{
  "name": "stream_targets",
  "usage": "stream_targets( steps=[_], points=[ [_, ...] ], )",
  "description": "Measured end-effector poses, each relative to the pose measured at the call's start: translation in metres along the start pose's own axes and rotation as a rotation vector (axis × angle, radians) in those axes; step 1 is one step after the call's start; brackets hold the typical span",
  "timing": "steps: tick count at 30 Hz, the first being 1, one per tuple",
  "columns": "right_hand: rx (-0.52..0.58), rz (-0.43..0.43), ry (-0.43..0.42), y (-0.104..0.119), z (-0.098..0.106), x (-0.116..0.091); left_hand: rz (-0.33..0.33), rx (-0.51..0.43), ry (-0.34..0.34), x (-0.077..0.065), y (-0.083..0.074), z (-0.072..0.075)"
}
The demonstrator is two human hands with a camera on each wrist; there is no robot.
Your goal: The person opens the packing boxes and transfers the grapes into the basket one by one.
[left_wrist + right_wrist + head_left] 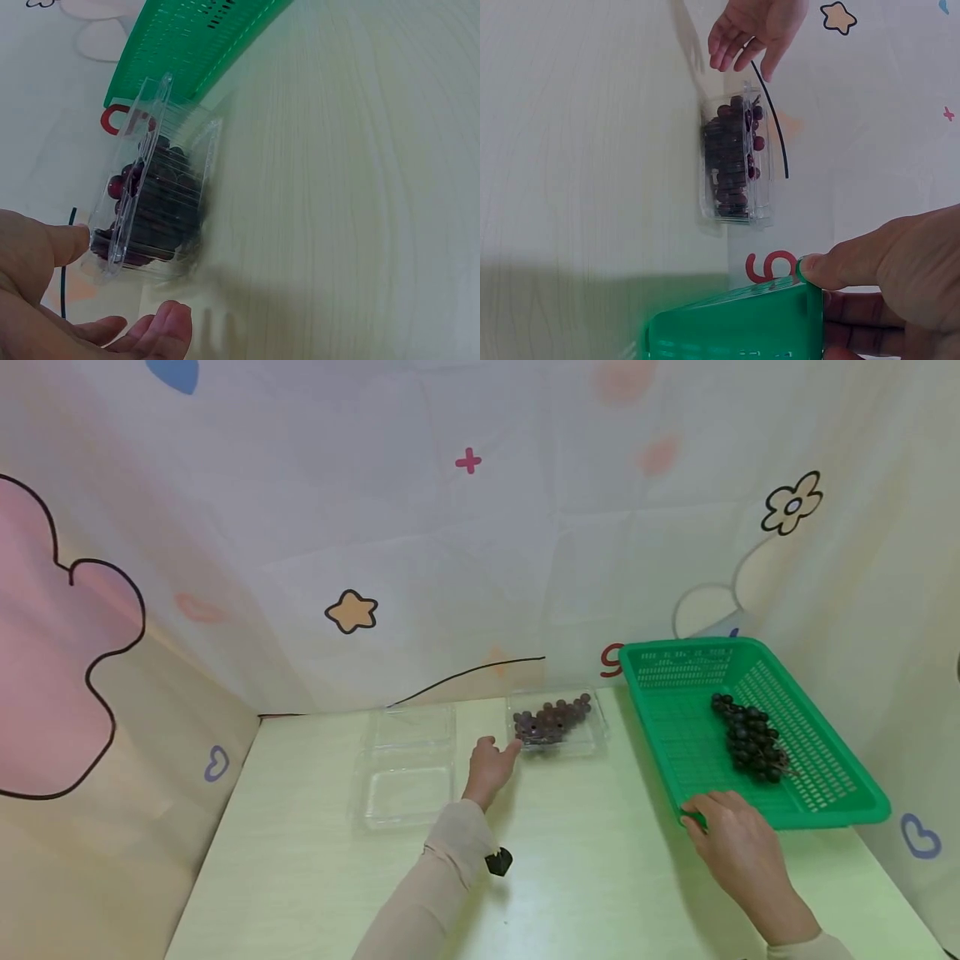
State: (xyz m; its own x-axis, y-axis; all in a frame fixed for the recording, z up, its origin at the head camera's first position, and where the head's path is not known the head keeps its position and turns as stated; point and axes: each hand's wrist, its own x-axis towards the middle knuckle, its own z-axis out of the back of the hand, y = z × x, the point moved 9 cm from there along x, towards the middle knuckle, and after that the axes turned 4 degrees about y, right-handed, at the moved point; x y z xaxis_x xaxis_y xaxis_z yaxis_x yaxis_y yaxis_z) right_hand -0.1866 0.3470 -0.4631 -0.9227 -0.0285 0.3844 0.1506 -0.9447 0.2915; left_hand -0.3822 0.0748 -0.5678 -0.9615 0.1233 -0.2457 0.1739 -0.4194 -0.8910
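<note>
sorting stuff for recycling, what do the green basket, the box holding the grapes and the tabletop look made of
Green basket: most likely moulded plastic with a slight sheen, given its uniform colour and regular slots.
Grape box: probably thin clear plastic, glossy; its ribbed walls are see-through and catch highlights.
Tabletop: pale wood or wood-look laminate; grain lines show, but the look leaves open which.

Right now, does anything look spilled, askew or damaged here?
Nothing stands out: one grape bunch sits inside the clear clamshell, a second bunch lies in the green basket, and no loose grapes show on the tabletop.
</note>
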Motion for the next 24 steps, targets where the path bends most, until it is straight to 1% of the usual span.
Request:
stream_targets(
  steps=[4, 9, 15, 19, 24],
  points=[
    [-0.007, -0.011, 0.002, -0.002, 0.0, 0.0, -0.004, -0.009, -0.002, 0.001, -0.001, -0.003],
    [-0.006, -0.026, 0.013, -0.004, -0.002, -0.001, -0.006, -0.023, -0.02, 0.004, 0.001, -0.006],
    [-0.004, -0.019, -0.007, -0.002, -0.002, -0.001, -0.001, -0.052, -0.033, 0.01, 0.005, -0.008],
    [-0.005, -0.018, -0.013, -0.002, -0.001, -0.001, 0.026, -0.116, -0.014, 0.011, 0.007, -0.013],
    [-0.01, -0.016, -0.024, -0.002, 0.0, -0.001, 0.059, -0.268, 0.022, 0.013, 0.011, -0.019]
  ],
)
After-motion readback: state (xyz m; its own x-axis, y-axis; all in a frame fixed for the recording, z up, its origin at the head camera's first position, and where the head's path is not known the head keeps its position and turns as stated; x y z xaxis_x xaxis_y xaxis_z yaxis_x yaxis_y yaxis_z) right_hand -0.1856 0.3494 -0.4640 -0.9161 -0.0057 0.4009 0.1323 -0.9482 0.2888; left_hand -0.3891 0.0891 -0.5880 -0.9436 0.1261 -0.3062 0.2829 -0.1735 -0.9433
